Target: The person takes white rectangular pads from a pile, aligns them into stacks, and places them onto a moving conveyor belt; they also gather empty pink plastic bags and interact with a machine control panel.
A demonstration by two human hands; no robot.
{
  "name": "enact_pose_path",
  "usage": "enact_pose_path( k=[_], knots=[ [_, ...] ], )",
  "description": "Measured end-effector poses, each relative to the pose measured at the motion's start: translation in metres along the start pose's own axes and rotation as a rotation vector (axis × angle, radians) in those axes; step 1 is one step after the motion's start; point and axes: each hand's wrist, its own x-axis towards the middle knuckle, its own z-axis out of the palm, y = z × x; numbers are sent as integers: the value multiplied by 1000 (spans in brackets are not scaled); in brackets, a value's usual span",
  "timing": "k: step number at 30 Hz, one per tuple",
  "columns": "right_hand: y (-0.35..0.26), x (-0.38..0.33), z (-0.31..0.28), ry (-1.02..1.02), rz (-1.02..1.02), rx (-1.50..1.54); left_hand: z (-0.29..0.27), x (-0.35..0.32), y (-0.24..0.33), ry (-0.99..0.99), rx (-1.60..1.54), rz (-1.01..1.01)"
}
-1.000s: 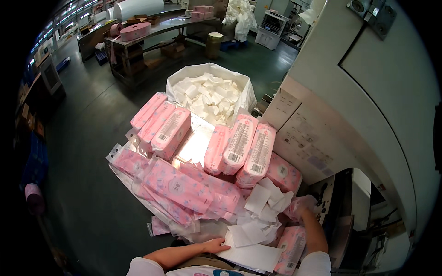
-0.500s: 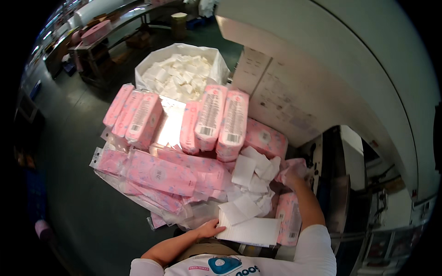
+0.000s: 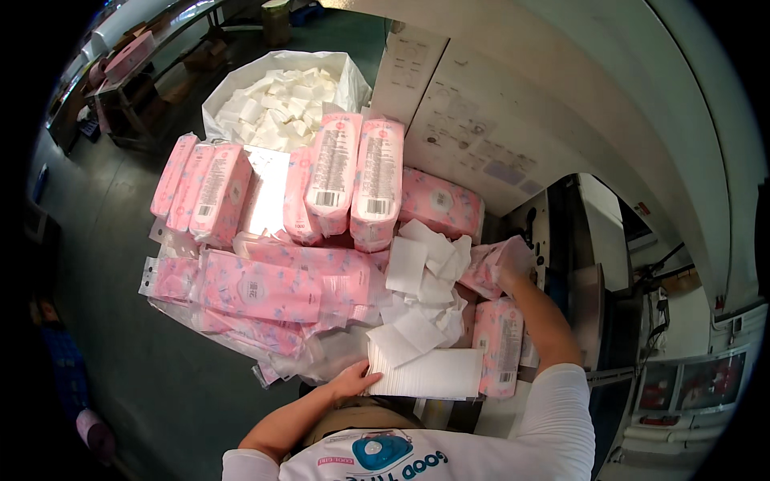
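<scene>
1. Head view, done so far: six plump packs stand beyond your fingers, three ahead of the left hand in the left row (image 3: pixel 220 196) and three between the hands in the right row (image 3: pixel 377 176). These look filled.
2. Head view, left over: the stack of white tissues (image 3: pixel 437 373) lies bare, in no bag, just right of your left fingers. Flat pink bags (image 3: pixel 261 289) lie beyond and left of those fingers; they look unfilled. My judgement: partway through.
3. Head view, left fingers: your left hand (image 3: pixel 353 380) touches the near-left end of the stack, thumb side against it. How tightly the fingers close, I cannot tell.
4. Head view, right fingers: your right hand (image 3: pixel 509 279) is at the crumpled pink package (image 3: pixel 484 268), fingertips blurred against the plastic. Cannot tell whether they are apart or clamped.
5. Head view, nearby: a pink pack (image 3: pixel 497 345) sits just on the near side of your right fingers, at the stack's right end. Loose white sheets (image 3: pixel 409 264) lie to those fingers' left.
</scene>
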Motion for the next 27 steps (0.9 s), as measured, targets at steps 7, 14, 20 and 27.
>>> enact_pose_path(
  k=[7,14,20,27],
  knots=[
    [-5,-3,-42,-315,-246,-392,1,1,12,-26,-108,-15],
    [-21,-17,-37,-331,-285,-404,2,-4,17,68,6,59],
    [-1,-7,3,-299,-492,-510,2,1,9,46,57,40],
    [-68,-40,-60,-316,-387,-641,3,1,4,68,92,8]
  ],
)
